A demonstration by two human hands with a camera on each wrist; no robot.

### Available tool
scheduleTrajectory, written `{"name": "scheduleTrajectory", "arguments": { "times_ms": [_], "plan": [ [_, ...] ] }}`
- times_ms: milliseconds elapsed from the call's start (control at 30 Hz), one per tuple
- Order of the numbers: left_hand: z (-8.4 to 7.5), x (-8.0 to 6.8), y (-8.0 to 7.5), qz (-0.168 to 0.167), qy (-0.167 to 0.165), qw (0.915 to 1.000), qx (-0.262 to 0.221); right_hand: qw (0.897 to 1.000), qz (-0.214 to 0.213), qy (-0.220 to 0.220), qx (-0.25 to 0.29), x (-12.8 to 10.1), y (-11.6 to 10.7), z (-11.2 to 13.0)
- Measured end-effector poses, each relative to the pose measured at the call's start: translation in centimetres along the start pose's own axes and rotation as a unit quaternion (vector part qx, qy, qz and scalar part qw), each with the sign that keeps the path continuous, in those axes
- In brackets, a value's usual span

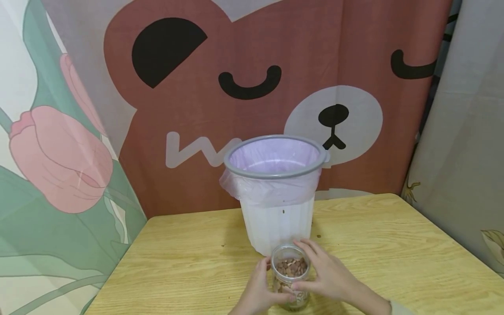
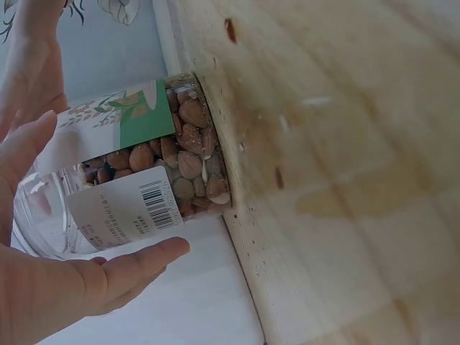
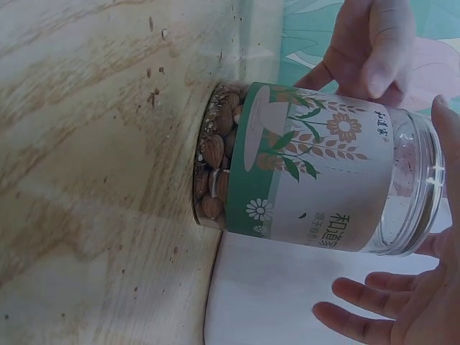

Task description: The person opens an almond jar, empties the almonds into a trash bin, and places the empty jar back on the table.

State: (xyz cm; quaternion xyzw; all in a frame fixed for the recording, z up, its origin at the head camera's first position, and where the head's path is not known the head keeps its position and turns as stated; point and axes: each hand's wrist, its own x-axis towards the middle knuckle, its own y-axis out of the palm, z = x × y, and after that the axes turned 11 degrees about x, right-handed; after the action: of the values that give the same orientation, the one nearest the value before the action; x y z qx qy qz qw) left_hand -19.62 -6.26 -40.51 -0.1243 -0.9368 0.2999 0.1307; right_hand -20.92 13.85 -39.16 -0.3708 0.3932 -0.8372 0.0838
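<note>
A clear glass jar (image 1: 290,278) of almonds, lidless in the head view, stands on the wooden table in front of the white bin. Its green and white label (image 3: 316,165) faces the right wrist camera; a barcode sticker (image 2: 126,208) shows in the left wrist view. My left hand (image 1: 260,286) is around the jar's left side, thumb in front, with straight fingers (image 2: 136,269) alongside the glass. Near the rim, my right hand (image 1: 328,273) curves around the right side. Its fingers (image 3: 359,309) are spread and appear apart from the jar.
Directly behind the jar is a white bin (image 1: 279,223) with a grey rim and a pinkish liner. Small brown crumbs (image 2: 230,30) lie on the wooden table (image 1: 177,262). A bear-print curtain (image 1: 189,109) hangs behind, with more printed curtains at both sides.
</note>
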Motion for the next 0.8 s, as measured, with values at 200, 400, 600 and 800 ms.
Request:
{"name": "scheduleTrajectory", "arguments": {
  "times_ms": [200, 400, 600, 800],
  "plan": [
    [-0.14, 0.28, -0.04, -0.002, 0.017, 0.9996, 0.023, 1.0, 0.005, -0.02, -0.014, 0.4, -0.2, 0.07],
    [-0.04, 0.67, 0.14, 0.007, 0.019, 0.9995, 0.024, 1.0, 0.025, -0.005, 0.001, 0.51, -0.33, 0.25],
    [0.06, 0.77, 0.13, 0.012, 0.018, 0.9996, 0.021, 0.999, 0.03, -0.006, 0.028, 0.62, -0.23, 0.29],
    [-0.1, 1.0, -0.16, 0.023, 0.033, 0.9991, 0.015, 0.998, 0.024, -0.008, 0.056, 0.51, 0.01, 0.28]
  ]
}}
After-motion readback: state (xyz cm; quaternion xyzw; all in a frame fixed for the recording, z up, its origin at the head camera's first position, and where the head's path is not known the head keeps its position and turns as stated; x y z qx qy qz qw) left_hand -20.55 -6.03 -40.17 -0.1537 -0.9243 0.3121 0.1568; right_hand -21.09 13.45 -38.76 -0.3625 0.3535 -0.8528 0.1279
